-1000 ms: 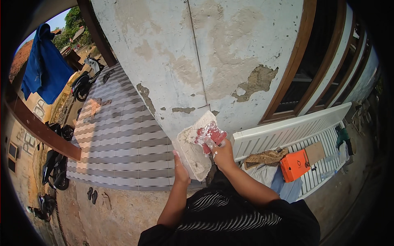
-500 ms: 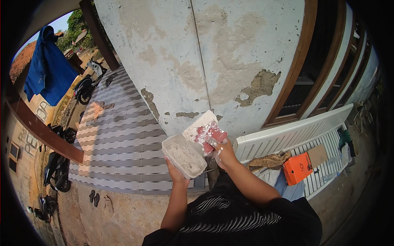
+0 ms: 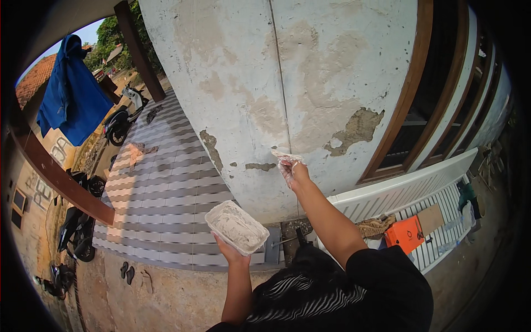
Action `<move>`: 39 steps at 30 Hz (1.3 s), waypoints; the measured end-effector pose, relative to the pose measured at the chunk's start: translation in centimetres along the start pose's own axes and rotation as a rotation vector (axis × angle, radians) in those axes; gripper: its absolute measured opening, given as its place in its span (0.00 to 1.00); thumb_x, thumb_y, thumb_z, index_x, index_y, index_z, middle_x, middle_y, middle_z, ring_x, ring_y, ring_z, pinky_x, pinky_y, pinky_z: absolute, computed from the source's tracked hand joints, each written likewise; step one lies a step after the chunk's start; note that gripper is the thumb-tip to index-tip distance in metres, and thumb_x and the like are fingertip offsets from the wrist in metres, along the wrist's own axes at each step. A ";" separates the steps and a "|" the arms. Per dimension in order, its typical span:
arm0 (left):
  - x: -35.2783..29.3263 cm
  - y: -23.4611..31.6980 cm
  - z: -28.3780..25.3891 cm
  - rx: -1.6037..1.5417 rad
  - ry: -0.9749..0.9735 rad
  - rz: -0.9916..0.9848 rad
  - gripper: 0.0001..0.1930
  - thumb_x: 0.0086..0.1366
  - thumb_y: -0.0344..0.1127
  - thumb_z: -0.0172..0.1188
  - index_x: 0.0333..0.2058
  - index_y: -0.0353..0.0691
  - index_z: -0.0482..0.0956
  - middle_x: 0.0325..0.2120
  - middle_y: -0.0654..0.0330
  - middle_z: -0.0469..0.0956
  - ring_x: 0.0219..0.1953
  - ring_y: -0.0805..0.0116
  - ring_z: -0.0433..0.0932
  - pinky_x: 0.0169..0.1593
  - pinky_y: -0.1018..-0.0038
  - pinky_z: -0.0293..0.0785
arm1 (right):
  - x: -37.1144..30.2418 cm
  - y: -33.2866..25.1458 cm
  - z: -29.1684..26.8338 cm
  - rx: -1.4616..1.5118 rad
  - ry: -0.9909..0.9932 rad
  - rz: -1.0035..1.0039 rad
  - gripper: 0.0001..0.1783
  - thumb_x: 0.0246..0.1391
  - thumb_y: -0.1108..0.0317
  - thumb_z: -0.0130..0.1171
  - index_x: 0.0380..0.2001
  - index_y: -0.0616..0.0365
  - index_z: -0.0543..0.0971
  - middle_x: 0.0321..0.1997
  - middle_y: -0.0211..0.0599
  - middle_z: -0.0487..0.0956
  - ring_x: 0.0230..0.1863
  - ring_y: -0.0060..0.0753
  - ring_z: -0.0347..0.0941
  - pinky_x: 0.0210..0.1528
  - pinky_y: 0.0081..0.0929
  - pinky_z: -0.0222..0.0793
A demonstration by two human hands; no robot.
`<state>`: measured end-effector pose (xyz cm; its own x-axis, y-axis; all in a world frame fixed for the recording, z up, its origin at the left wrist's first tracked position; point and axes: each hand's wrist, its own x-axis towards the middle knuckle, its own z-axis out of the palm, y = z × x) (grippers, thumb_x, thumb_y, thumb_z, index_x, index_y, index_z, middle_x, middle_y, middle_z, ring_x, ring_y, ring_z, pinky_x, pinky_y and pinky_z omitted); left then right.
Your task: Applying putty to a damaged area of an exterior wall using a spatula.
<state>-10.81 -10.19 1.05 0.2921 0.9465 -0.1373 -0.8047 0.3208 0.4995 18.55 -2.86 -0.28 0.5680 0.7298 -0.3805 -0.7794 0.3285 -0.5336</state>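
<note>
My left hand (image 3: 231, 252) grips a pale rectangular tub (image 3: 256, 244) from below and its near side. Off-white putty (image 3: 237, 226) lies inside the tub. My right hand (image 3: 297, 174) reaches out to the wall (image 3: 243, 110), closed around a putty spreader (image 3: 287, 156) with a reddish handle part. White putty smears the spreader and my fingers. The spreader's edge is at the wall's lower part, by a dark vertical crack; whether it touches cannot be made out. Just left of it is a small chipped patch (image 3: 260, 166).
A larger bare patch (image 3: 359, 127) marks the wall on the right, near brown-framed windows (image 3: 409, 105). Below stands a white slatted bench (image 3: 398, 191) holding an orange box (image 3: 404, 234) and cardboard. Striped tiles (image 3: 166, 205) stretch left, with a post (image 3: 138, 50) and hanging blue cloth (image 3: 72, 94).
My right hand has moved the spreader away from the tub, forward to the wall. The tub in my left hand has shifted slightly left and down.
</note>
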 end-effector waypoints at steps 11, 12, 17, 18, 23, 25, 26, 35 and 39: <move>0.7 0.3 -0.1 -0.021 0.015 -0.011 0.32 0.71 0.61 0.30 0.65 0.49 0.56 0.63 0.58 0.62 0.62 0.51 0.64 0.63 0.51 0.63 | 3.2 -2.6 3.3 0.223 0.060 -0.009 0.09 0.59 0.79 0.42 0.36 0.70 0.73 0.37 0.45 0.76 0.36 0.36 0.76 0.47 0.33 0.80; 0.7 0.4 0.0 -0.032 0.017 -0.018 0.32 0.71 0.61 0.30 0.65 0.49 0.56 0.63 0.58 0.62 0.62 0.51 0.64 0.62 0.51 0.63 | 2.7 -2.9 3.1 0.222 0.062 -0.006 0.09 0.59 0.79 0.42 0.36 0.70 0.73 0.37 0.45 0.76 0.36 0.36 0.76 0.47 0.33 0.80; 0.6 0.9 -0.6 -0.012 0.062 -0.021 0.32 0.71 0.61 0.30 0.65 0.48 0.56 0.62 0.57 0.62 0.62 0.50 0.64 0.62 0.51 0.64 | -1.7 -2.8 2.3 0.184 0.019 -0.089 0.11 0.63 0.74 0.40 0.35 0.68 0.72 0.34 0.45 0.75 0.37 0.37 0.76 0.46 0.35 0.81; 0.8 0.9 -0.6 -0.003 0.067 -0.022 0.32 0.71 0.61 0.30 0.65 0.48 0.56 0.62 0.57 0.62 0.62 0.50 0.65 0.62 0.51 0.64 | -2.0 -2.5 2.2 0.186 0.022 -0.092 0.11 0.63 0.74 0.40 0.35 0.68 0.72 0.34 0.45 0.75 0.37 0.37 0.76 0.46 0.35 0.81; 1.0 0.2 -0.9 -0.007 0.063 -0.065 0.32 0.71 0.61 0.30 0.65 0.48 0.56 0.63 0.57 0.62 0.62 0.50 0.65 0.62 0.51 0.64 | 0.5 -0.5 1.7 0.088 0.109 -0.002 0.11 0.61 0.77 0.38 0.37 0.69 0.72 0.36 0.46 0.75 0.37 0.38 0.75 0.47 0.36 0.81; 1.0 0.3 -0.8 -0.003 0.081 -0.079 0.32 0.71 0.61 0.30 0.65 0.48 0.56 0.63 0.57 0.62 0.62 0.50 0.65 0.62 0.51 0.64 | 2.8 -0.5 2.1 0.106 0.101 0.004 0.09 0.57 0.80 0.39 0.35 0.69 0.71 0.34 0.42 0.72 0.34 0.36 0.73 0.48 0.37 0.80; 0.8 0.4 -0.6 0.003 0.086 -0.073 0.32 0.71 0.61 0.30 0.65 0.48 0.56 0.63 0.57 0.62 0.62 0.50 0.65 0.62 0.51 0.63 | 3.7 -1.2 2.5 0.107 0.102 0.001 0.09 0.57 0.80 0.39 0.35 0.69 0.71 0.34 0.42 0.72 0.34 0.36 0.73 0.48 0.37 0.80; 0.5 1.6 -0.9 0.009 0.090 -0.034 0.32 0.71 0.61 0.30 0.65 0.49 0.56 0.63 0.58 0.62 0.62 0.51 0.64 0.62 0.52 0.63 | 1.6 -3.6 3.7 0.447 0.102 0.037 0.08 0.57 0.80 0.41 0.35 0.71 0.71 0.37 0.45 0.72 0.37 0.38 0.73 0.50 0.36 0.79; 0.6 1.1 -1.6 -0.005 0.089 -0.065 0.32 0.71 0.60 0.30 0.65 0.49 0.56 0.63 0.58 0.62 0.62 0.51 0.64 0.62 0.52 0.63 | -0.9 -1.8 2.3 0.192 0.049 -0.018 0.08 0.57 0.78 0.43 0.36 0.70 0.73 0.37 0.47 0.75 0.37 0.39 0.76 0.47 0.34 0.80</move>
<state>-12.35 -9.16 0.20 0.2968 0.9231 -0.2446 -0.7881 0.3814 0.4832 18.81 -2.69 2.78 0.5908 0.6942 -0.4111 -0.8025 0.4531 -0.3881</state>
